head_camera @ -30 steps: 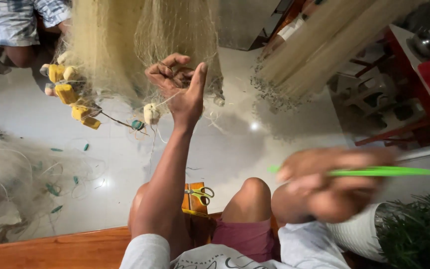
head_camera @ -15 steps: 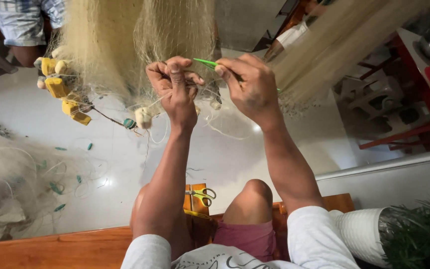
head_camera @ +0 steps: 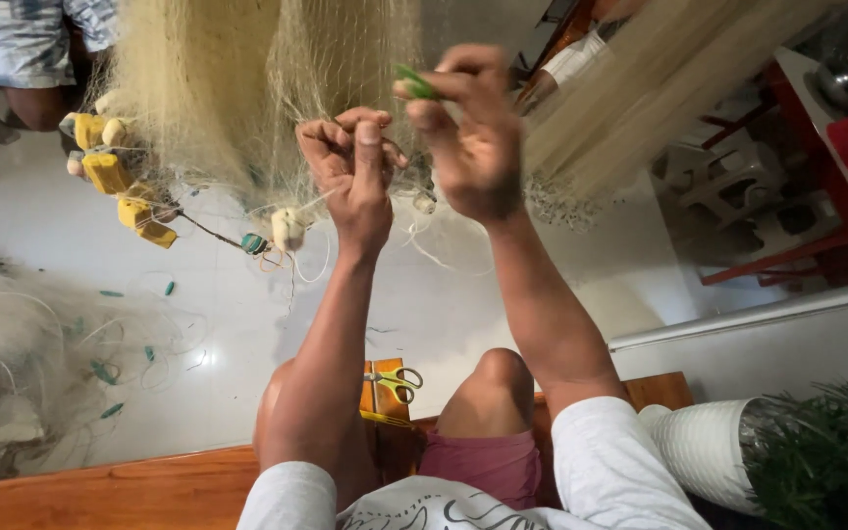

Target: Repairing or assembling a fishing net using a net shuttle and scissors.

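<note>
White glossy floor, light glare; wooden bench edge; red table; white plastic chairs; potted plant.

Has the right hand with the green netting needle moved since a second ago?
Yes. The right hand rose from beside the knee to the left hand at the net.

Both forearms were raised side by side, elbows bent above the knees. The left hand was clenched, fingers curled into the palm. The right hand, slightly blurred, was pinched thumb against fingertips, just beside the left.
</note>
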